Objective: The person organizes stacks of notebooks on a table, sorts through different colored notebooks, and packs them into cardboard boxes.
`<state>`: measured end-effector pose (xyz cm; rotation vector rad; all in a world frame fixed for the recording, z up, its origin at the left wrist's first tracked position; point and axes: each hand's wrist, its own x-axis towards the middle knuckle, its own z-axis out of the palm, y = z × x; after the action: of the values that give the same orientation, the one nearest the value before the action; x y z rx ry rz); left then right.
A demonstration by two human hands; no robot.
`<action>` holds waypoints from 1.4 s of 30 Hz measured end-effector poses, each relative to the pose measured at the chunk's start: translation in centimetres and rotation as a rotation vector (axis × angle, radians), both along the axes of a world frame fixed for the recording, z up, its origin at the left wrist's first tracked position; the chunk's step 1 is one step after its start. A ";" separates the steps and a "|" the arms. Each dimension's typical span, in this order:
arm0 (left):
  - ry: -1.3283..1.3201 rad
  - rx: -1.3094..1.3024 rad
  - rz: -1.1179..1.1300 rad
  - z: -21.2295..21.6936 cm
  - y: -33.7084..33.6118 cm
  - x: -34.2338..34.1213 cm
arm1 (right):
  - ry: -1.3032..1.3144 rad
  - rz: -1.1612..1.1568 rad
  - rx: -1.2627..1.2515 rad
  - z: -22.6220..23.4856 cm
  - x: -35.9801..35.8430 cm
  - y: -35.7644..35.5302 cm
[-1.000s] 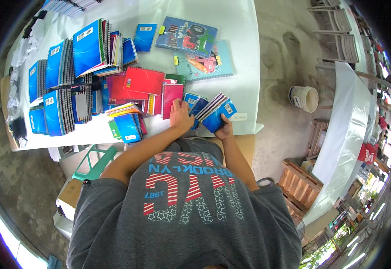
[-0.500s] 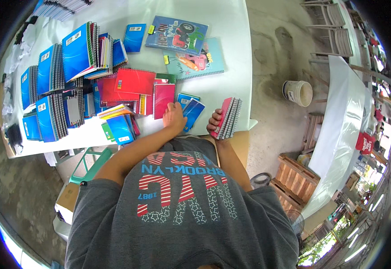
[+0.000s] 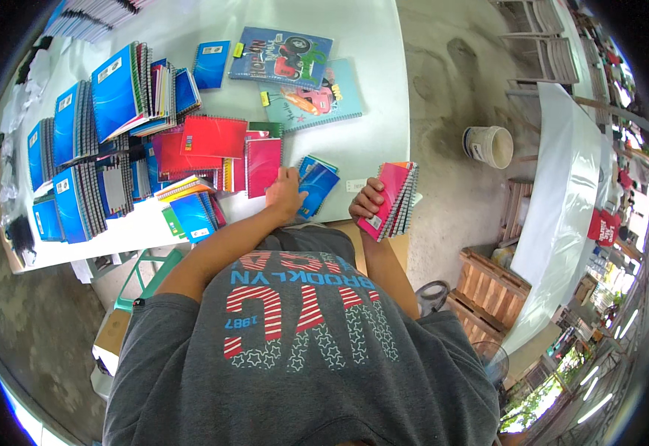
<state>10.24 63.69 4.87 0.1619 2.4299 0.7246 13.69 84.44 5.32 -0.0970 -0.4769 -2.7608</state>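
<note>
My right hand (image 3: 367, 202) grips several small pink spiral notebooks (image 3: 390, 195) near the table's right front corner. Their front cover faces up and the wire spines fan out on the right. At the front edge, my left hand (image 3: 286, 195) is closed at the left side of a small pile of blue notebooks (image 3: 318, 184), its thumb over the blue cover; part of its grip is hidden. Just beyond that hand lies a pink notebook (image 3: 263, 165). A red notebook (image 3: 214, 137) rests on the mixed pile to its left.
Tall stacks of blue spiral notebooks (image 3: 116, 85) fill the left of the white table (image 3: 380, 89). Two larger picture-covered notebooks (image 3: 283, 56) lie at the far side. A white bucket (image 3: 488, 146) and wooden crates (image 3: 492, 286) stand on the floor to the right.
My right hand has turned the pink notebooks so their cover shows more and their spines spread apart. A small white label on the table has come into sight. My left hand stays by the blue notebooks.
</note>
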 end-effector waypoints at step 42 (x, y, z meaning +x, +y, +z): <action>-0.043 -0.161 0.992 0.1 -24.3 9.4 | 0.827 0.042 2.110 2.9 -4.3 -18.8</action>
<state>19.67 39.35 4.95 -1.1742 2.4206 0.8893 9.42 65.59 8.20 -0.5403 2.2781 -1.5286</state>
